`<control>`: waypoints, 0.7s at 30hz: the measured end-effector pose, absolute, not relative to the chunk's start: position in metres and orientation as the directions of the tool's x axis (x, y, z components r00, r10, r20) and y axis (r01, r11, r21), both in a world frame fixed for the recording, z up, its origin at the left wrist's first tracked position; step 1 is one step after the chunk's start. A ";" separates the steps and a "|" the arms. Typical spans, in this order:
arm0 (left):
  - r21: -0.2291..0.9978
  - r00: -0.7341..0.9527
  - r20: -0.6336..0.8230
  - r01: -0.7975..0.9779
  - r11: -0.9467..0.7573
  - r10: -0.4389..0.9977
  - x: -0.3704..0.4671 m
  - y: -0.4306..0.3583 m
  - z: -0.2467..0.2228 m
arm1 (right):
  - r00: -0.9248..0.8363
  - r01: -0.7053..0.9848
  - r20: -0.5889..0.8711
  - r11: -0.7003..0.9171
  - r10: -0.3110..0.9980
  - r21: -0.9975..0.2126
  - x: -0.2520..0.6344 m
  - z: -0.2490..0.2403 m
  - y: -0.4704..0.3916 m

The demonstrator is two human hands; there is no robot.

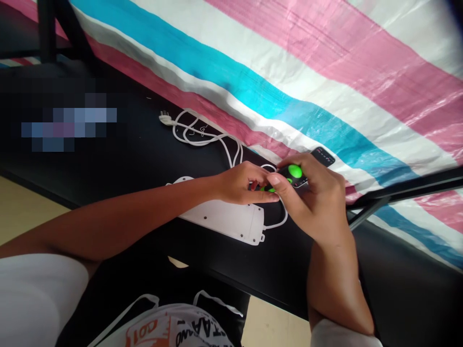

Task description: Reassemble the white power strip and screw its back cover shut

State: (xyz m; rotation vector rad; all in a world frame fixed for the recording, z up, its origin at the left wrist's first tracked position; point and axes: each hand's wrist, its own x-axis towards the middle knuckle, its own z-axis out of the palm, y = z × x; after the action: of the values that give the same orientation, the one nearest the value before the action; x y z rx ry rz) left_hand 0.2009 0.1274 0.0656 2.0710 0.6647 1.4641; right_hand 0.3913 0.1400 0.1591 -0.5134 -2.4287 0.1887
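Both hands hold a small black gadget with green round buttons [294, 172] above the white plastic power strip [231, 219] on the black surface [126, 159]. The left hand [240, 183] grip pinches one end, the right hand [314, 197] grip wraps it. Fingers hide most of the gadget.

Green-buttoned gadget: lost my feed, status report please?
Left hand and right hand both grip the black gadget. White power strip lies underneath, its cord coiled behind. Nothing blocking.

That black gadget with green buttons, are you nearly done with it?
Not yet. Both the left hand and right hand grip the black gadget with green buttons. The white power strip lies face-down, its white cable's plug lying loose on the black table.
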 end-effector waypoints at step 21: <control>0.588 0.288 0.737 0.173 -0.790 0.611 0.202 0.128 0.061 | -0.712 0.315 0.592 0.925 0.378 -0.211 0.395 0.159 0.141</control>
State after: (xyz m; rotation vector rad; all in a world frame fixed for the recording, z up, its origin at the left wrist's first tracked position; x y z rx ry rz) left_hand 0.2023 0.1278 0.0613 2.1677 0.7047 1.5084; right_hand 0.3948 0.1410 0.1587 -0.4903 -2.4167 0.1237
